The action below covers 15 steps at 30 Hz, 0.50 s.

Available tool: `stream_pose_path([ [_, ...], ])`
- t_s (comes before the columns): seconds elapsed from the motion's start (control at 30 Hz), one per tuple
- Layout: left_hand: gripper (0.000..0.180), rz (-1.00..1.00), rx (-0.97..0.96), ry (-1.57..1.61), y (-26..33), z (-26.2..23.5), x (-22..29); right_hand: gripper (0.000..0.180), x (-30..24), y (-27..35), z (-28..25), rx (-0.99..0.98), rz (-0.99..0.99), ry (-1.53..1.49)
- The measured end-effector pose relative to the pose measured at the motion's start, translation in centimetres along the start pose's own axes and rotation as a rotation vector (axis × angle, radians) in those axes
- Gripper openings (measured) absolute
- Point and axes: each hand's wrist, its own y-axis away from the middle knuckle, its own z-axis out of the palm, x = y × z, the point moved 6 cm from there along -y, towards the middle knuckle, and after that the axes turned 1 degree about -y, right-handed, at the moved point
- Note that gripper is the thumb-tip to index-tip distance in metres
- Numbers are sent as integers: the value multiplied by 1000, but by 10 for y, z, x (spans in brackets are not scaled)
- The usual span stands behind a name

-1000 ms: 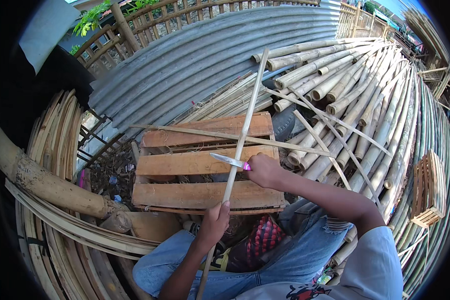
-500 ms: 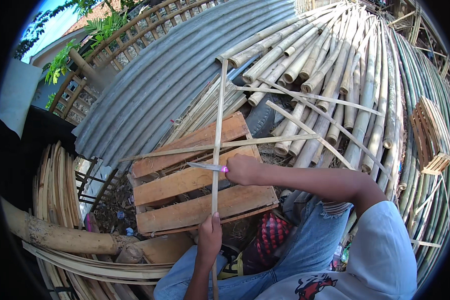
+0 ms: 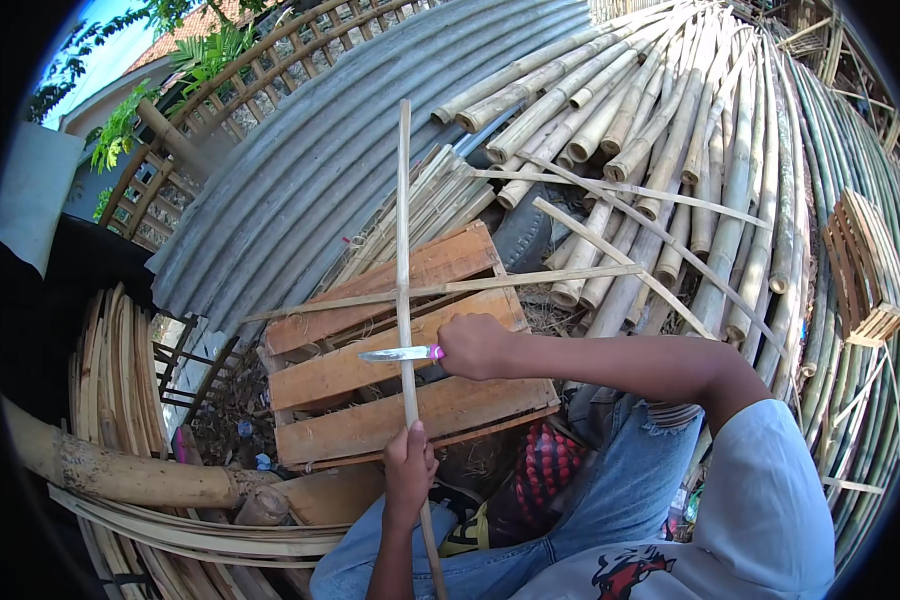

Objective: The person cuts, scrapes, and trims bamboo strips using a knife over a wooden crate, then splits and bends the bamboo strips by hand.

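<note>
Over the wooden crate (image 3: 410, 375), the left hand (image 3: 410, 470) grips a long bamboo strip (image 3: 404, 240) while the right hand (image 3: 473, 345), clenched on a knife (image 3: 398, 354), sets its blade low on the strip, leaving most apparently unshaved.

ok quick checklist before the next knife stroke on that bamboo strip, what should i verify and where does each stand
1. Left hand has a firm hold on the bamboo strip: ok, fingers wrapped round its lower part.
2. Right hand grips the knife by the handle: ok, fist closed on it.
3. Blade meets the strip: ok, it lies across it, pointing to the person's left.
4. Left hand out of the blade's path: ok, it sits below the blade.
5. Strip supported: cannot tell; it runs over the wooden crate, contact unclear.
6. Edge direction of the blade: cannot tell.
</note>
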Motion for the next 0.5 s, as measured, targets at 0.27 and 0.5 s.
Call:
stream_pose_path([
  [0.27,36,-28,-49,9,7,12,-6,27,19,-1,-1,21,80,-48],
  [0.5,34,-49,-96,75,4,15,-9,30,30,-5,-4,-32,105,-214],
])
